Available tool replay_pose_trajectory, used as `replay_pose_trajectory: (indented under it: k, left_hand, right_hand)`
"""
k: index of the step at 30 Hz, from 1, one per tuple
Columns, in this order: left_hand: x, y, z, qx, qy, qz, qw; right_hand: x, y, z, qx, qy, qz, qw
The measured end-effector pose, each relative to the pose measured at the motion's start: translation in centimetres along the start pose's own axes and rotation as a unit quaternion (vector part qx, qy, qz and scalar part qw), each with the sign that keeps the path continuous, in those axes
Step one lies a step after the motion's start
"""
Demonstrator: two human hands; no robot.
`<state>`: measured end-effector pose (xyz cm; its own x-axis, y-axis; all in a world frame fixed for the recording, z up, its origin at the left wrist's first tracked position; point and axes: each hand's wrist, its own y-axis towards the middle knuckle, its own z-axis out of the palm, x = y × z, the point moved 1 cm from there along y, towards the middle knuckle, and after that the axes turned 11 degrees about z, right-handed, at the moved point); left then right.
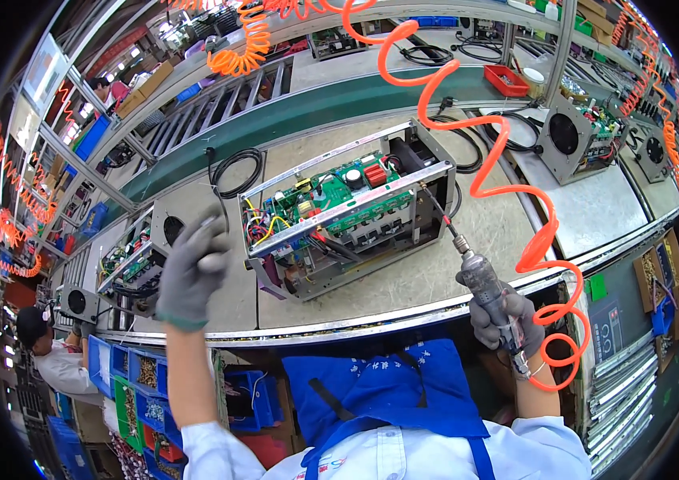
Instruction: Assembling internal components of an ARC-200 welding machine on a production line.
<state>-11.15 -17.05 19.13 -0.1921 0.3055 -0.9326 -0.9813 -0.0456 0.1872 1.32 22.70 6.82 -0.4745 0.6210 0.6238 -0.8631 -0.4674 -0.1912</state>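
Note:
My right hand point(507, 320), in a grey glove, is wrapped round a pneumatic screwdriver point(480, 280). The tool's long bit points up and left, its tip at the right end of an open metal chassis point(371, 274). Inside that frame sit a green circuit board point(331, 192), red and white components and yellow wires at the left end. An orange coiled air hose point(543, 240) runs down to the screwdriver's lower end. My left hand point(191, 272), also gloved, hovers left of the chassis, apart from it. Its fingers are curled and slightly blurred; what they hold, if anything, is hidden.
Similar units with round fans stand at left point(127, 260) and right point(579, 140). Black cables point(239, 174) lie coiled behind the chassis. Blue parts bins point(147, 384) hang lower left, near a co-worker point(59, 360). A red tray point(506, 80) stands at the back.

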Motion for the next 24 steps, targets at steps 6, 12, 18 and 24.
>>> replay_pose_trajectory:
  k: [6,12,18,24]
  left_hand:
    - [6.5,8.7,12.7,0.307,-0.032,-0.072,0.948]
    - [11.7,11.1,17.8,0.403,0.460,0.228,0.758]
    - [11.6,11.3,18.4,0.443,0.397,0.105,0.797]
    - [12.3,12.4,17.5,0.459,0.346,0.077,0.815]
  right_hand:
    - [-0.9,0.7,0.0,0.165,0.209,0.044,0.963]
    - [0.1,-0.4,3.3,0.097,0.234,0.066,0.965]
    - [0.0,-1.1,5.0,-0.099,0.042,0.028,0.994]
    - [0.5,-0.9,5.5,-0.120,0.010,0.027,0.992]
